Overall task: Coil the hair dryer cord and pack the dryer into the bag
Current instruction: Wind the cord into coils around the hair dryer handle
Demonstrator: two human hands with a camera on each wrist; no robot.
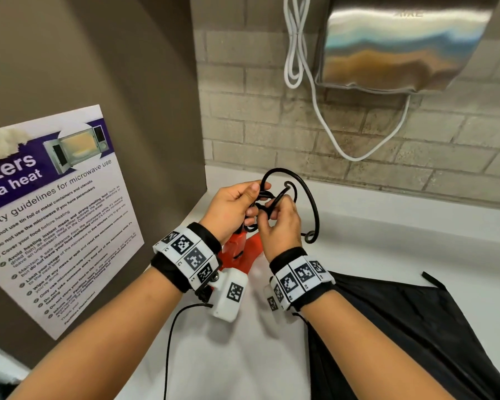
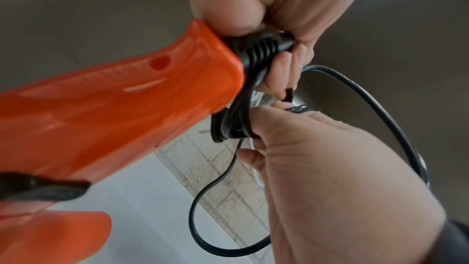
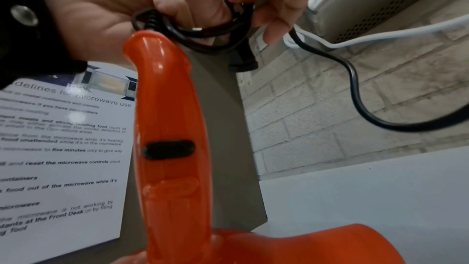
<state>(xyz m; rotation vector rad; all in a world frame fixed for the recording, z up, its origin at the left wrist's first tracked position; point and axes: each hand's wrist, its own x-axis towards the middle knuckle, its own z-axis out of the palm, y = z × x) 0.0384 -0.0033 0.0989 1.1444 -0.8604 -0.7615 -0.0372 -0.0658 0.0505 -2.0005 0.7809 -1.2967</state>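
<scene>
Cord [image 1: 309, 197] loops in both hands' grip, dryer [image 1: 237, 249] below.

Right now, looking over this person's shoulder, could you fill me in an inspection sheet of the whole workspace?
Surface: white countertop, bare patches visible.
Job's things: glossy orange plastic hair dryer hanging below the hands; its black cord partly looped; flat black fabric bag lying unfilled.
Clutter: nothing seen.
Grippers: left hand grips gathered loops; right hand pinches cord.
Cables: white cable dangling by wall unit.
Surroundings: steel wall dryer, brick-tile wall, microwave safety poster.
</scene>
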